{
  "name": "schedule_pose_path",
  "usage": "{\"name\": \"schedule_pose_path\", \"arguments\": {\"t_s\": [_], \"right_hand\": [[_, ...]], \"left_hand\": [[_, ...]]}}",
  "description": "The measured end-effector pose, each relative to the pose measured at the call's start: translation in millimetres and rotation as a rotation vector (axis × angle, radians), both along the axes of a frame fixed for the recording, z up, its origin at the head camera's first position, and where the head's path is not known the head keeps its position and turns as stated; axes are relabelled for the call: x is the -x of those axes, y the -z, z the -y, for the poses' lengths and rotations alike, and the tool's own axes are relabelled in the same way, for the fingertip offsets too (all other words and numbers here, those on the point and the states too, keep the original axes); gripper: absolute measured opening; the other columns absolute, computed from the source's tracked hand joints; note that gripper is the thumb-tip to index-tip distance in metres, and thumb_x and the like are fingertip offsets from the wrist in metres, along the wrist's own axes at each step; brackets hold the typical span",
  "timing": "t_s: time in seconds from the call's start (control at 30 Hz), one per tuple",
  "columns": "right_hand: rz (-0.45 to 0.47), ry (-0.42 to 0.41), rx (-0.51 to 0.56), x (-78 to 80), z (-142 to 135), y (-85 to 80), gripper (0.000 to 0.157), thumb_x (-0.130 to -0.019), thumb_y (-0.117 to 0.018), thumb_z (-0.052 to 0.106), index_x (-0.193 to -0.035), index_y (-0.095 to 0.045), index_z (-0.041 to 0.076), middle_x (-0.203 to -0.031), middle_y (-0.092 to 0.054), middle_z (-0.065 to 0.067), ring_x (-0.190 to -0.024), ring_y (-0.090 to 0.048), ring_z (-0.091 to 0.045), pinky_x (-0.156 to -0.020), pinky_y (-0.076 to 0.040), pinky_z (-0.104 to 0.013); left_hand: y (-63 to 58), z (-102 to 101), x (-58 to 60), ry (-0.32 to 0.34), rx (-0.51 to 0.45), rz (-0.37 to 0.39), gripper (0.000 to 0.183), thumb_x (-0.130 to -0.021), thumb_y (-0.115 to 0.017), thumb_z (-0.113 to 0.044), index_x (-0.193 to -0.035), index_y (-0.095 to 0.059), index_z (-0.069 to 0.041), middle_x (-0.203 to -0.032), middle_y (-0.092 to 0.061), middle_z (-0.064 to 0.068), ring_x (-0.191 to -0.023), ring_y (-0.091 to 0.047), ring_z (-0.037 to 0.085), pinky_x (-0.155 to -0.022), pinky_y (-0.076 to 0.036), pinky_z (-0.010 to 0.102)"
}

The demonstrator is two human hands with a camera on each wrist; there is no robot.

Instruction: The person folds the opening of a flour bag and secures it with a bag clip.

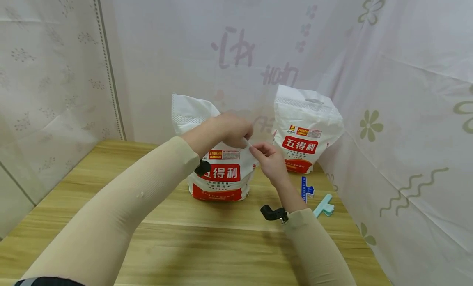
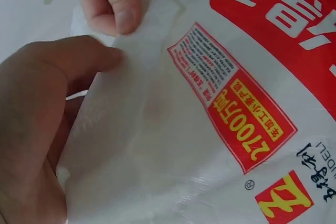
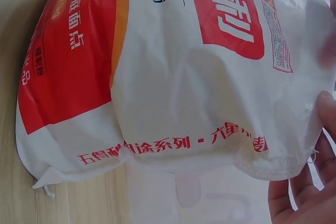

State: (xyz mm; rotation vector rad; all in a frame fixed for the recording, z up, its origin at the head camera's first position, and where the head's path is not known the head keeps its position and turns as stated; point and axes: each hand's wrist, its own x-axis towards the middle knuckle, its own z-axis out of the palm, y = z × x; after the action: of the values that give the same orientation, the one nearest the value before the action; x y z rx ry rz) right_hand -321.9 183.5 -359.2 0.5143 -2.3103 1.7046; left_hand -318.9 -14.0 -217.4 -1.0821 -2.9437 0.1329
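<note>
A white flour bag (image 1: 223, 185) with red labels stands upright on the table, its perforated top edge (image 1: 186, 113) raised at the left. My left hand (image 1: 233, 128) pinches the bag's upper right edge, thumb on the printed face in the left wrist view. Close beside it, my right hand (image 1: 271, 160) pinches the same edge at the right-hand corner. From the right wrist view, the bag's side seam (image 3: 210, 142) shows with the right hand (image 3: 310, 200) at its top end. My left arm covers the bag's left part in the head view.
A second flour bag (image 1: 301, 142) with a handle slot stands at the back right, near the curtain (image 1: 399, 93). A blue bag clip (image 1: 304, 188) and a mint green bag clip (image 1: 323, 206) lie on the wooden table (image 1: 207, 245), right of my right wrist.
</note>
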Motion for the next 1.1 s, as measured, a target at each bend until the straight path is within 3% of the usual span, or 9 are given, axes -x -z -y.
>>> {"name": "schedule_pose_path", "arguments": {"t_s": [0.27,0.6,0.73,0.93,1.1], "right_hand": [[0.03,0.003,-0.059,-2.0,-11,6.3,0.031,-0.108,-0.072,0.031,-0.119,-0.078,0.003,-0.117,-0.075,-0.013,-0.105,-0.064,-0.022,-0.093,-0.055,-0.032],[0.004,0.066,-0.127,2.0,-19,15.9,0.03,-0.107,-0.073,0.031,-0.115,-0.081,0.003,-0.11,-0.077,-0.018,-0.094,-0.06,-0.023,-0.083,-0.052,-0.027],[0.031,0.087,-0.16,1.6,-20,18.6,0.029,-0.108,-0.072,0.032,-0.115,-0.081,0.005,-0.112,-0.079,-0.015,-0.096,-0.061,-0.023,-0.086,-0.053,-0.03],[0.033,0.112,-0.181,-1.9,-19,20.0,0.024,-0.109,-0.071,0.026,-0.109,-0.079,0.004,-0.103,-0.075,-0.014,-0.091,-0.059,-0.026,-0.08,-0.05,-0.031],[0.056,0.132,-0.198,-3.0,-16,20.9,0.024,-0.11,-0.07,0.029,-0.108,-0.077,0.006,-0.096,-0.07,-0.009,-0.087,-0.057,-0.024,-0.074,-0.048,-0.029]], "left_hand": [[-0.8,-3,3.6,0.061,0.023,-0.047,0.018,-0.106,-0.065,-0.021,-0.1,-0.082,-0.017,-0.095,-0.076,0.0,-0.086,-0.063,0.019,-0.085,-0.057,0.038],[-0.7,-3,2.2,0.064,0.037,-0.077,0.02,-0.108,-0.066,-0.023,-0.102,-0.084,-0.016,-0.096,-0.077,0.001,-0.086,-0.063,0.02,-0.084,-0.059,0.039],[0.6,-2,1.3,0.06,0.039,-0.088,0.02,-0.108,-0.067,-0.025,-0.104,-0.084,-0.017,-0.097,-0.078,0.001,-0.087,-0.064,0.021,-0.086,-0.06,0.039],[1.0,-2,-1.3,0.055,0.032,-0.094,0.018,-0.108,-0.069,-0.027,-0.105,-0.083,-0.016,-0.099,-0.078,0.002,-0.089,-0.065,0.021,-0.088,-0.06,0.039],[-7.1,5,-6.6,-0.017,0.03,-0.103,0.017,-0.106,-0.07,-0.028,-0.109,-0.078,-0.013,-0.101,-0.077,0.003,-0.09,-0.065,0.023,-0.093,-0.059,0.044]]}}
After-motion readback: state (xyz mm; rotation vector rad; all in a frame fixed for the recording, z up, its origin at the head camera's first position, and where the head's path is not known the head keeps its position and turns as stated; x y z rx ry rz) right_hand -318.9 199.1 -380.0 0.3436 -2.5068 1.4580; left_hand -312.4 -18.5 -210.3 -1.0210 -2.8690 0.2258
